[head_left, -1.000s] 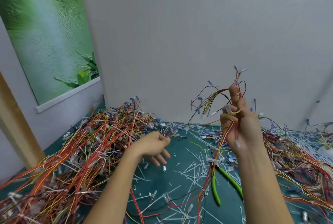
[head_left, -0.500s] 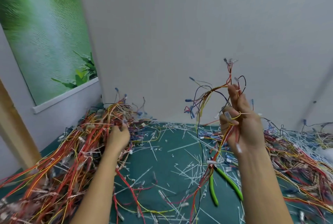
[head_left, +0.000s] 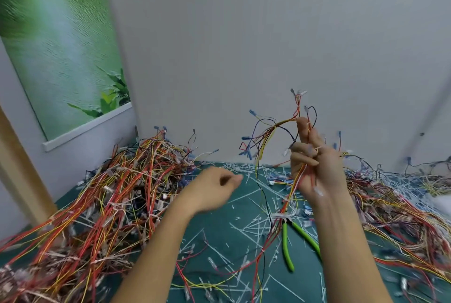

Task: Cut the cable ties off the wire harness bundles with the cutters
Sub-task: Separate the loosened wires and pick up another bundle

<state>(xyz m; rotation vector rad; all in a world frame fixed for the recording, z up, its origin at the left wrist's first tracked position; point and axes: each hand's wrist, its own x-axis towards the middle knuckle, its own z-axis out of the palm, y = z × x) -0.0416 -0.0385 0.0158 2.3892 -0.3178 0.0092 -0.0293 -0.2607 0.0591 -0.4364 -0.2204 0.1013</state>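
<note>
**Right hand (head_left: 317,168) gripping harness, cutters (head_left: 285,241) lying loose**

Right fingers (head_left: 303,132) are curling round a wire harness (head_left: 272,130), holding it upright above the cutters, with its tail hanging down onto them. Left hand (head_left: 210,190) is hovering up-left of the cutters, blurred, fingers loosely curled and gripping nothing. Cutters are lying on the green worktop (head_left: 219,241), neither hand touching them. Harness piles are sitting left (head_left: 122,193) and right (head_left: 390,205) of the cutters, with white tie offcuts (head_left: 244,227) lying around them.

Even soft light, slight motion blur.
</note>
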